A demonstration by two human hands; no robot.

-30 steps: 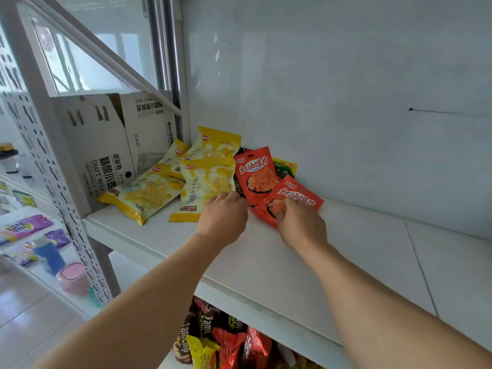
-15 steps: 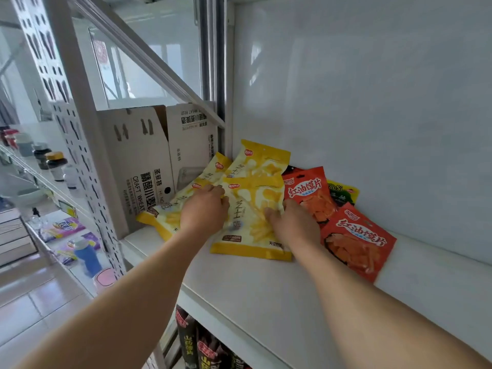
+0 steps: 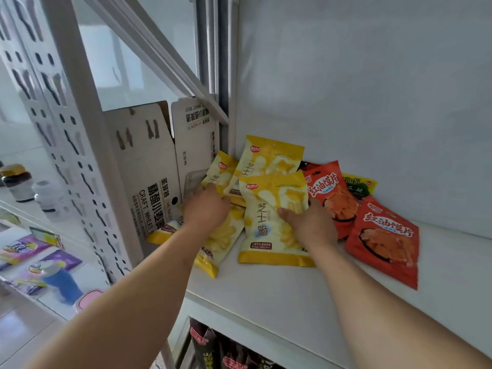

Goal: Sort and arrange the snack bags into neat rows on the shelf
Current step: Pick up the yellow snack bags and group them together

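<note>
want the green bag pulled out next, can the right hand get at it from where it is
Probably not cleanly: the green bag sits at the back behind two red bags, and the right hand is busy on a yellow bag.

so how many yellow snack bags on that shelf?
4 visible: front yellow bag under the right hand; one leaning on the wall; one beside the box; one flat under the left hand, at. More may be hidden.
</note>
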